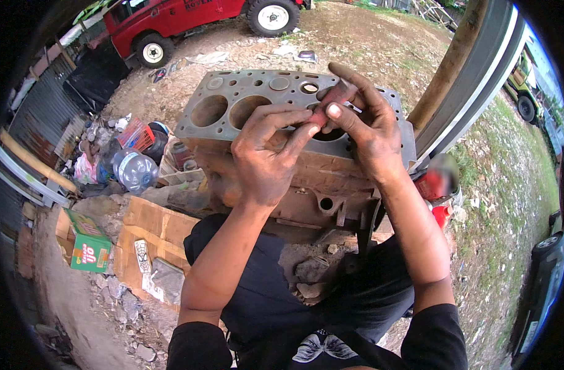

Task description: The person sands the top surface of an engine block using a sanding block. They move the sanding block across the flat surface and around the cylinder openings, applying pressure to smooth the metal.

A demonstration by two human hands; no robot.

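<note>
Above an engine block [322, 169], I hold a small reddish, roughly cylindrical piece [336, 97] with a greyish upper end. It looks like a roll, though its exact kind is unclear. My left hand [266, 151] pinches its lower end between thumb and fingers. Around its upper part my right hand [374, 126] is closed, thumb on the near side and one finger stretched out beyond it. The block's flat grey top has large round cylinder bores [209, 111] and smaller holes. Both hands partly cover the bores on the right side.
A green carton [87, 246] and flattened cardboard [155, 222] lie at the left, near a large clear plastic bottle [136, 171]. Beyond the block stands a red vehicle [195, 15]. A wooden post [448, 61] rises at the right, with a red container [431, 185] below it.
</note>
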